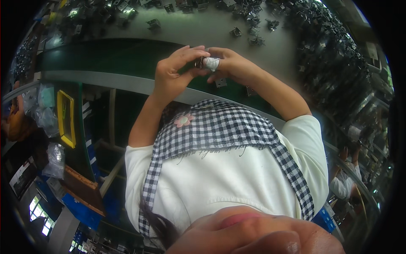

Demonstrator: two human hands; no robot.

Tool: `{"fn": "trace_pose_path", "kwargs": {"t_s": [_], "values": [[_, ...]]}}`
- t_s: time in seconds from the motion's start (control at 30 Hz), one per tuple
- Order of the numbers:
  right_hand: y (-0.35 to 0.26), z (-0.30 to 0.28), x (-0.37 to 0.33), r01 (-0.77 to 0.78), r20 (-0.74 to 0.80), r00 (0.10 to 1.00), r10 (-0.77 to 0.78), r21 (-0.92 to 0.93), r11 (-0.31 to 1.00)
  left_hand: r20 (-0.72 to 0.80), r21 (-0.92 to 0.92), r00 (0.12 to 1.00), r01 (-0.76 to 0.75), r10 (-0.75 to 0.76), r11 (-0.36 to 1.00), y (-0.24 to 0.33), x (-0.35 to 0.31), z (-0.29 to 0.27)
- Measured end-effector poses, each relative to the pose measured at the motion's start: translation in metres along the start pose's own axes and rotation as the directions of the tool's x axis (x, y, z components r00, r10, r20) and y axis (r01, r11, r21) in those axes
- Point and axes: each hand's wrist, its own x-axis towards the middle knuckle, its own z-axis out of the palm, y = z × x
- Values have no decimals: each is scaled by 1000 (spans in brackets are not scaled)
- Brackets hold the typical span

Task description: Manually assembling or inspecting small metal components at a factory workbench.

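Both hands meet over the near edge of the work table. Between the fingertips is a small dark metal part (199, 63), mostly covered by the fingers, so its full shape is hidden. My left hand (175, 67) pinches it from the left, thumb below and fingers above. From the right, my right hand (231, 64) closes on the same part, its thumb wrapped in white tape (211, 64). Just below the right hand, a small metal bracket (220, 83) lies on the green table edge (127, 57).
A large heap of small metal brackets (338, 63) covers the right side of the table, with more scattered along the far side (253, 21). At left are a yellow frame (66, 118), plastic bags (55, 161) and a wooden tray (82, 186). Another person (344, 180) sits at far right.
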Motion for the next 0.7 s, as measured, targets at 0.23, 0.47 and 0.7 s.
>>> {"fn": "trace_pose_path", "kwargs": {"t_s": [0.23,0.47,0.7], "values": [[2,-5,-15,82,-51,995,-88,-108,991,-81,297,994,-45,73,954,13,-1,38],[-28,-43,-12,143,140,932,-333,-990,-16,-1,721,940,236,-340,651,3,-14,33],[-58,-91,20,80,235,963,-132,-717,-692,138,932,750,123,-647,341,5,3,17]]}}
